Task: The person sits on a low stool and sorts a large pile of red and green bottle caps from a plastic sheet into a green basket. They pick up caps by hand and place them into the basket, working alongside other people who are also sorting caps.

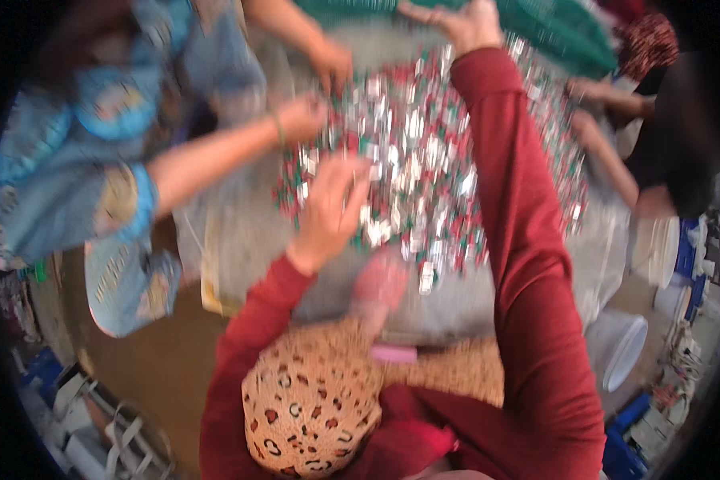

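Note:
A wide heap of small shiny pieces (416, 152) in silver, red and green covers the table. Over its near left part, my left hand (328, 210) reaches with fingers apart and blurred, and I see nothing held in it. My right arm stretches across the heap to the far side. There my right hand (474, 30) is spread beside a green mesh basket (560, 36), its fingers pointing left; whether it touches the basket is unclear. The kind of the small pieces is too blurred to tell.
A person in blue patterned clothes has a hand (300, 120) at the heap's left edge. Another person's hands (588, 128) work at the right. A blurred reddish thing (382, 280) lies at the near edge. White buckets (620, 348) stand at the right.

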`<state>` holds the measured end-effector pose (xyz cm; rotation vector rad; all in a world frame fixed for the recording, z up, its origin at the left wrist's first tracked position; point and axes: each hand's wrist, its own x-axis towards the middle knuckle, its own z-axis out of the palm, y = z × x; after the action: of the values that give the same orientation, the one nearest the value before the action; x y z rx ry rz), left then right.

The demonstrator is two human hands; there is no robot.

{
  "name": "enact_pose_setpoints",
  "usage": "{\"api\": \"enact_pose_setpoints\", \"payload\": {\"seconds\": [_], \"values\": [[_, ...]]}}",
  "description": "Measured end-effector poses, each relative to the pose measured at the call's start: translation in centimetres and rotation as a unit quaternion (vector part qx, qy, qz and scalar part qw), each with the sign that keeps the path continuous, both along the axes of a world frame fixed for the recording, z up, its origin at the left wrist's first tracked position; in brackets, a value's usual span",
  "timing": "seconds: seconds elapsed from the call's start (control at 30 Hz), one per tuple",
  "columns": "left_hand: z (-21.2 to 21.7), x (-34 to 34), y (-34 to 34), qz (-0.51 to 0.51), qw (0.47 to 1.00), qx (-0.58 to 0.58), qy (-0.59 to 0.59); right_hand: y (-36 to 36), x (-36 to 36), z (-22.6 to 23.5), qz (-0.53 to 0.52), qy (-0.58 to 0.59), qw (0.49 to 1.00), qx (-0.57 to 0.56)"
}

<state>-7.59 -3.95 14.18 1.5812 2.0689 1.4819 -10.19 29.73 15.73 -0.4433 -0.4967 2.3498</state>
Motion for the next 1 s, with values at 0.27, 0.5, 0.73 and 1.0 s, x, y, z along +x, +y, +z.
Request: {"api": "enact_pose_setpoints", "payload": {"seconds": [0.27,0.5,0.73,1.0], "values": [[-8.8,-2.4,-1.3,-0.077,0.958,-0.277,-0.006,-9.2,17.0,-6.4,-0.013,-0.339,0.856,0.389],[-13.6,2.1,3.4,-0.085,0.962,-0.140,0.218,-14.6,27.5,-8.1,-0.012,-0.408,0.875,0.260],[-13.4,-0.7,4.0,-0.144,0.952,-0.224,0.150,-21.7,35.8,-10.0,0.007,-0.432,0.864,0.259],[-9.0,0.1,1.2,-0.181,0.729,-0.203,-0.628,-30.0,33.0,-12.9,0.068,-0.661,0.493,0.562]]}}
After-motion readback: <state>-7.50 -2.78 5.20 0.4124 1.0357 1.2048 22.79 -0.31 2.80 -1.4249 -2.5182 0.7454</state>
